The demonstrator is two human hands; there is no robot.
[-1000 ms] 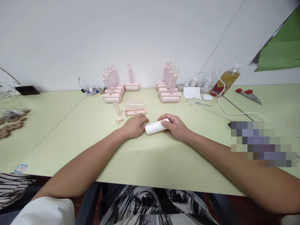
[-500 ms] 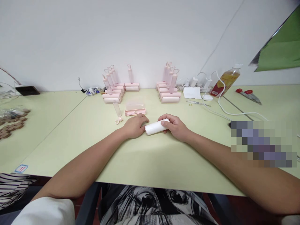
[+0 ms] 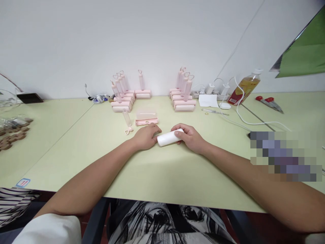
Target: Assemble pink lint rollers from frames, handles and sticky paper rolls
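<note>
A white paper roll [image 3: 167, 138] lies on its side on the pale green table [image 3: 162, 173] in front of me. My right hand [image 3: 190, 137] is wrapped round its right end. My left hand [image 3: 146, 136] rests on the table at the roll's left end, fingers curled and touching it. Just beyond my left hand lie a pink roller base with a clear cover [image 3: 146, 118] and a loose clear pink handle with a heart end [image 3: 127, 120].
Two groups of assembled pink lint rollers [image 3: 123, 96] [image 3: 183, 93] stand near the wall. To the right are a white cloth [image 3: 208, 100], cables, a bottle [image 3: 243, 87] and red-handled scissors [image 3: 269, 102]. Brown round pieces [image 3: 12, 135] lie at far left.
</note>
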